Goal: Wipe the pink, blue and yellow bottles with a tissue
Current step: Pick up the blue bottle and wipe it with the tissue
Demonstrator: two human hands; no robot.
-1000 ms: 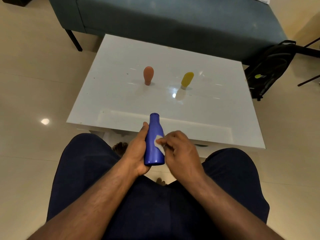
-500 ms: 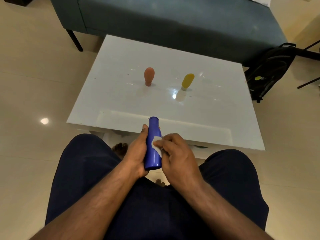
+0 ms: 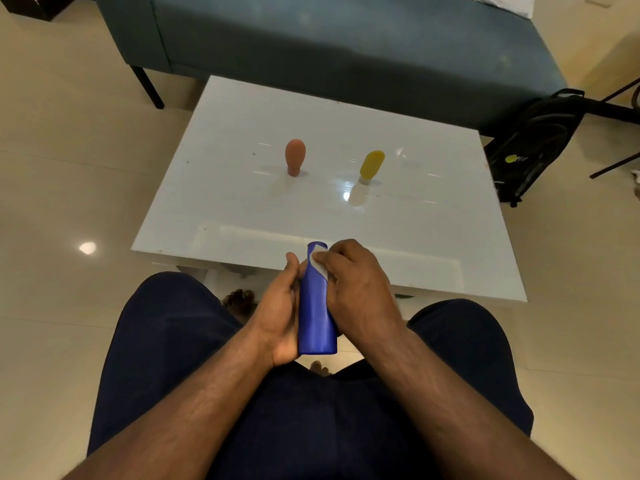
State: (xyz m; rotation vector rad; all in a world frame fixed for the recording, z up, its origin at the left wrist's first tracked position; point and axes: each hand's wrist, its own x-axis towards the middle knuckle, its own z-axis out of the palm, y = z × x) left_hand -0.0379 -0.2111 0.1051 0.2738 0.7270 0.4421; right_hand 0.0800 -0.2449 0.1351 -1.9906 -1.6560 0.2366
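Note:
My left hand (image 3: 280,310) grips the blue bottle (image 3: 317,323) from its left side, above my lap at the table's near edge. My right hand (image 3: 356,285) pinches a small white tissue (image 3: 319,263) against the bottle's upper part, near the neck. The bottle's right side is hidden by my right hand. The pink bottle (image 3: 295,156) stands cap-down on the white table (image 3: 242,209), left of middle. The yellow bottle (image 3: 370,166) stands cap-down to its right.
A dark teal sofa (image 3: 346,46) runs along the table's far side. A black backpack (image 3: 533,143) sits on the floor to the right, next to thin black stand legs (image 3: 613,164). My knees are under the table's near edge.
My right hand with the tissue has slid up the blue bottle, from its middle to near the neck. My left hand keeps its hold. The pink and yellow bottles have stayed put.

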